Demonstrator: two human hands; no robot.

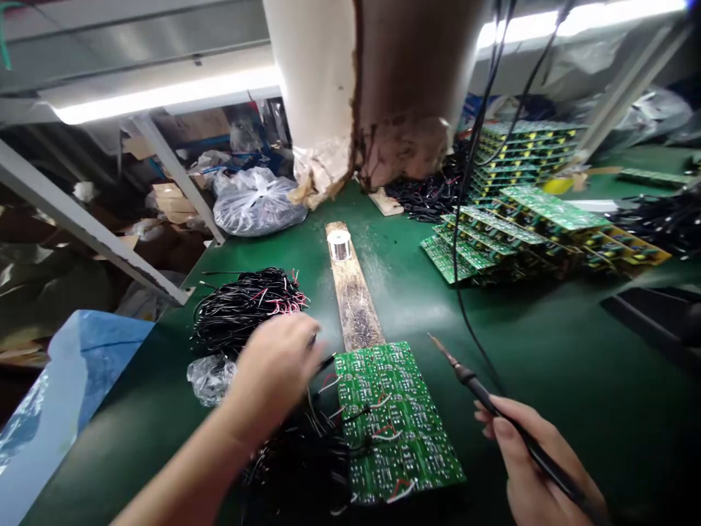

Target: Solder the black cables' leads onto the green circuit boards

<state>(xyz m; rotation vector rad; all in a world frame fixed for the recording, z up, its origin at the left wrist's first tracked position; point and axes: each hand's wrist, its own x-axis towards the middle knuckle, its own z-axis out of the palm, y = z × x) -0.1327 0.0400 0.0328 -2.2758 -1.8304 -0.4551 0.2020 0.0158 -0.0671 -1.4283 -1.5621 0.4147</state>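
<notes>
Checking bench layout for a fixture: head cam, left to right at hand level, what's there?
Crumpled clear plastic → left hand → wired green circuit board → right hand holding a soldering iron

The one head-worn view looks forward and steeply down from just above the near edge of the green workbench (pixel 548 351). The person's left hand (pixel 274 372) and right hand (pixel 537 460) come in from the bottom edge, close to the lens. The wide frame runs along the bench to its far edge at a wrapped pillar (pixel 366 88), and takes in ceiling lights (pixel 164 95) along the top
</notes>
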